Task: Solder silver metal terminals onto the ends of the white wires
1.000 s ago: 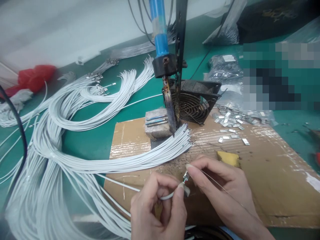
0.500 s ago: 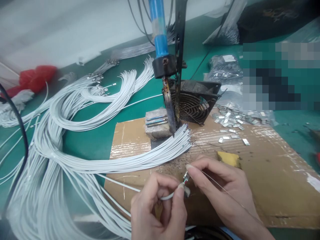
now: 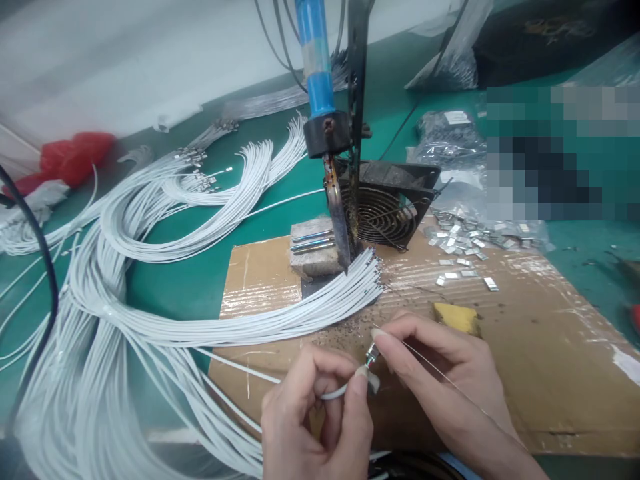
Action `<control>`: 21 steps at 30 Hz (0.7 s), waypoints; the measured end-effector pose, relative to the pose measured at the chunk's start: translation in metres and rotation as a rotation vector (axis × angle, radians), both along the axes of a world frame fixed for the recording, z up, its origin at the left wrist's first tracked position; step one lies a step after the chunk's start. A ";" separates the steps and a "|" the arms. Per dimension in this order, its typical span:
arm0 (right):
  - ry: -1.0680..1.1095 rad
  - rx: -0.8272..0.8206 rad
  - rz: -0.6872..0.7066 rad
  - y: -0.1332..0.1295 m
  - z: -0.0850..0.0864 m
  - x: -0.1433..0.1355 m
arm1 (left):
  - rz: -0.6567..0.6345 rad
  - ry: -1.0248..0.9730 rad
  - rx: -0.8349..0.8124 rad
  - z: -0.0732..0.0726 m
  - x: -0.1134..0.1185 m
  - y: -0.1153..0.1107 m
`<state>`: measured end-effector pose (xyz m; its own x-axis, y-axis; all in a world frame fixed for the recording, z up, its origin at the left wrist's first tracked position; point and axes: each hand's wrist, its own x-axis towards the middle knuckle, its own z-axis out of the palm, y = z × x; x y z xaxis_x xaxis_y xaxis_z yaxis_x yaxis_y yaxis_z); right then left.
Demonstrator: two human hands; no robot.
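Between thumb and fingers, my left hand [image 3: 320, 413] pinches a white cable [image 3: 334, 394] close to its end. At that end sits a small metal connector [image 3: 372, 352], with thin coloured wires showing at its base. My right hand [image 3: 440, 373] has thumb and forefinger closed on a thin solder wire [image 3: 425, 361], which trails back over the wrist. Those right fingertips are right beside the connector; I cannot tell whether they touch it. Above and behind both hands, a soldering iron [image 3: 320, 73] with a blue handle points down, its tip over a bundle of white cables [image 3: 280, 319].
A grey block [image 3: 310, 263] with metal rods lies by the iron's tip, before a black fan [image 3: 385, 217]. A yellow sponge [image 3: 457, 318] and scattered metal connector pieces [image 3: 457, 240] are on the cardboard [image 3: 530, 373]. Coiled white cables [image 3: 95, 287] fill the left.
Both hands keep almost the same place and grip, with the connector still between them. The view has shifted only very slightly.
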<state>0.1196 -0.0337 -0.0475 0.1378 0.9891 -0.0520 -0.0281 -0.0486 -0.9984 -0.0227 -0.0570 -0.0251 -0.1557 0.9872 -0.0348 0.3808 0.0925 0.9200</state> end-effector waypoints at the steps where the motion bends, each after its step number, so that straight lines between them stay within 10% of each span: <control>1: -0.002 0.000 -0.002 0.000 0.000 0.000 | 0.003 0.000 -0.004 -0.001 0.000 0.000; 21: 0.017 -0.012 -0.008 -0.001 0.001 0.000 | -0.039 -0.050 -0.067 -0.007 -0.003 -0.005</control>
<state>0.1199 -0.0342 -0.0467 0.1450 0.9872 -0.0660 -0.0454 -0.0600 -0.9972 -0.0261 -0.0616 -0.0325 -0.1135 0.9876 -0.1082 0.3391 0.1409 0.9301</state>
